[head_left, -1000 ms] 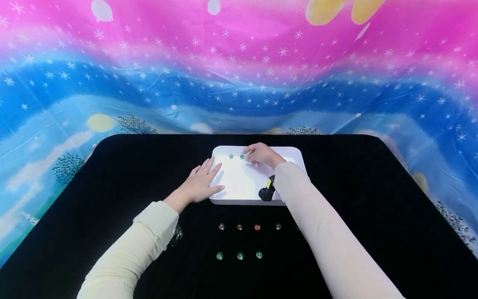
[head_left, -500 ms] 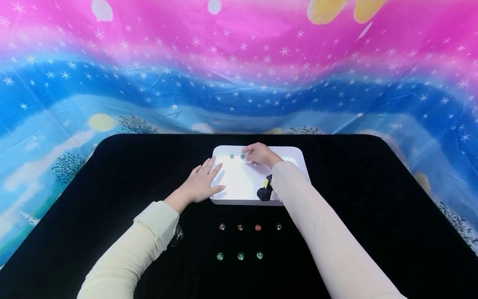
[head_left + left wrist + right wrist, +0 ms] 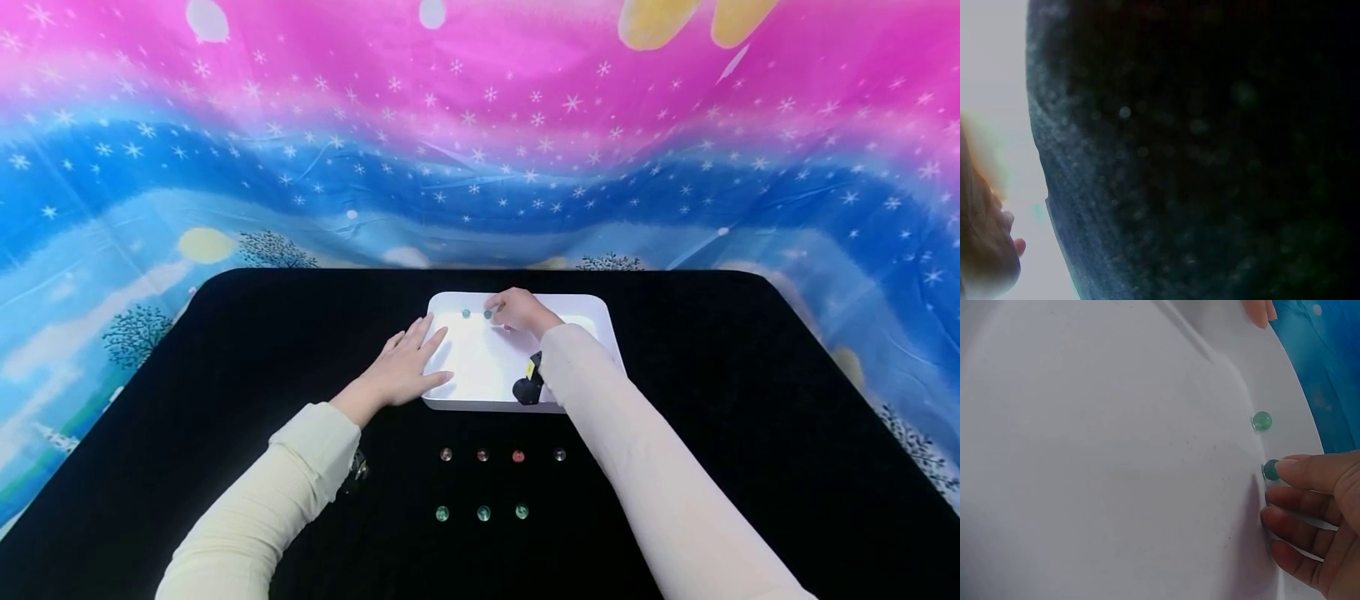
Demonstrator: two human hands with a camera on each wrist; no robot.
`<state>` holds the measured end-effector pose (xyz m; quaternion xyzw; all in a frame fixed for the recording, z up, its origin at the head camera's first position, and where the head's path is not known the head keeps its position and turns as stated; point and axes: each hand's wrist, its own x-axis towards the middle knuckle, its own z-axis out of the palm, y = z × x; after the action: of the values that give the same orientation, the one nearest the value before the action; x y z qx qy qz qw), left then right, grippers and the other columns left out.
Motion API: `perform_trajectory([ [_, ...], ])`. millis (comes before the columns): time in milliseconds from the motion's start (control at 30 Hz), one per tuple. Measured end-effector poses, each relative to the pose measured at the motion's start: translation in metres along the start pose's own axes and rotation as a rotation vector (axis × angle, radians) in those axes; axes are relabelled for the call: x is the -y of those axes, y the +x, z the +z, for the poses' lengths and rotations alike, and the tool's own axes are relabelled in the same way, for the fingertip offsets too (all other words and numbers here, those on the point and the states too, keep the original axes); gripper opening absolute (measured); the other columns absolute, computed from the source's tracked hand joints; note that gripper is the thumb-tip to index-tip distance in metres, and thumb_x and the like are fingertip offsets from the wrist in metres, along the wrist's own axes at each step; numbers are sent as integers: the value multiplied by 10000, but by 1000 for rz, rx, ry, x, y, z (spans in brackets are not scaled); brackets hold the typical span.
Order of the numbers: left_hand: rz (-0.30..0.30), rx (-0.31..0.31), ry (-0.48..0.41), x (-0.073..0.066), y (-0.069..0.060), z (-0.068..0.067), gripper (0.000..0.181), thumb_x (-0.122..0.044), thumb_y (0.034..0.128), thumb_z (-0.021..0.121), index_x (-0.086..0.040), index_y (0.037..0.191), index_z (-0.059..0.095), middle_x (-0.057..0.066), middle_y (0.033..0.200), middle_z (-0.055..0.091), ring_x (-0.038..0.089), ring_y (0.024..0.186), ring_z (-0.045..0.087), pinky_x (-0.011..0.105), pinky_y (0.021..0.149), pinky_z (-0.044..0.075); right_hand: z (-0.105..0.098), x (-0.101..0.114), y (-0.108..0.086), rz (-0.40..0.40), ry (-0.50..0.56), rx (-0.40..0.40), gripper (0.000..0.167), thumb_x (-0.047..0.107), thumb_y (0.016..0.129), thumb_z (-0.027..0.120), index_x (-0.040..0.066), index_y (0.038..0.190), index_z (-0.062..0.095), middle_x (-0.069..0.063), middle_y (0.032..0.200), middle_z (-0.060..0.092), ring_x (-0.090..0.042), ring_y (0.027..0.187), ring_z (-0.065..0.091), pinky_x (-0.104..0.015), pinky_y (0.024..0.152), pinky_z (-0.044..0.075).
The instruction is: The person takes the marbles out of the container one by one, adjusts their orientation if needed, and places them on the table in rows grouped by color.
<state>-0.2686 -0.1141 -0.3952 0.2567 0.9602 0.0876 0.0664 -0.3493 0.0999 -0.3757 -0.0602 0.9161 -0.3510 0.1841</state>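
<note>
Inside the white tray [image 3: 480, 367], two green marbles sit along the far wall. My right hand [image 3: 520, 312] reaches in from the right with curled fingers. In the right wrist view, its thumb [image 3: 1307, 472] and forefinger hold the nearer green marble [image 3: 1270, 470], which is partly covered by the thumb. The other green marble [image 3: 1262, 420] lies a small gap away, untouched. My left hand [image 3: 401, 367] rests at the tray's left edge, fingers straight and spread. The left wrist view is mostly dark and blurred.
On the black tabletop [image 3: 712, 400] in front of the tray, a row of reddish and clear marbles [image 3: 482, 455] lies above a row of three green marbles [image 3: 483, 513]. A patterned cloth [image 3: 480, 150] hangs behind the table. A black wrist camera [image 3: 528, 387] sits under the right sleeve.
My right hand and forearm have shifted very slightly left. The left hand, the tray and the marbles appear in the same places.
</note>
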Motion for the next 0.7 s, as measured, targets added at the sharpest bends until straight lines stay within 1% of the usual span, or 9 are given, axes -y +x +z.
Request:
perform_trajectory([
  [133, 1, 0, 5, 0, 0, 0, 710, -546, 853, 355, -164, 1400, 111, 99, 1434, -62, 244, 1294, -24, 453, 999, 83, 0, 0, 0, -22, -26, -6, 272, 79, 848, 534, 112, 1112, 590, -41, 886, 582, -182, 611, 455, -266, 577, 363],
  [233, 1, -1, 5, 0, 0, 0, 710, -548, 852, 353, -165, 1400, 112, 99, 1434, -61, 246, 1294, -22, 453, 999, 82, 0, 1, 0, -36, -55, -9, 245, 63, 839, 538, 89, 1072, 607, -75, 864, 595, -181, 613, 461, -263, 587, 372],
  [367, 3, -3, -1, 0, 0, 0, 708, -544, 853, 356, -164, 1399, 116, 99, 1434, -60, 245, 1294, -23, 453, 998, 81, 0, 1, 0, -41, -75, -14, 212, 51, 818, 565, 80, 1019, 628, -66, 842, 589, -180, 621, 479, -265, 600, 388],
  [467, 6, -5, -3, 1, 0, 1, 705, -540, 854, 358, -161, 1399, 119, 99, 1434, -60, 243, 1294, -25, 454, 998, 82, 1, 1, 1, -49, -112, -15, 170, 48, 804, 583, 83, 960, 641, -59, 788, 587, -172, 614, 484, -268, 614, 393],
  [600, 9, -10, -4, 1, 0, 1, 705, -538, 855, 361, -156, 1399, 125, 101, 1435, -55, 246, 1294, -20, 456, 997, 86, 1, 1, 1, -63, -143, -13, 104, 37, 797, 590, 73, 877, 645, -81, 658, 569, -165, 598, 467, -274, 623, 389],
  [700, 10, -16, -4, 1, 1, 1, 704, -534, 855, 367, -153, 1398, 132, 102, 1435, -48, 251, 1294, -11, 456, 997, 87, 1, 1, 1, -66, -148, -11, 75, 22, 789, 597, 65, 832, 642, -66, 649, 547, -167, 606, 459, -274, 618, 389],
])
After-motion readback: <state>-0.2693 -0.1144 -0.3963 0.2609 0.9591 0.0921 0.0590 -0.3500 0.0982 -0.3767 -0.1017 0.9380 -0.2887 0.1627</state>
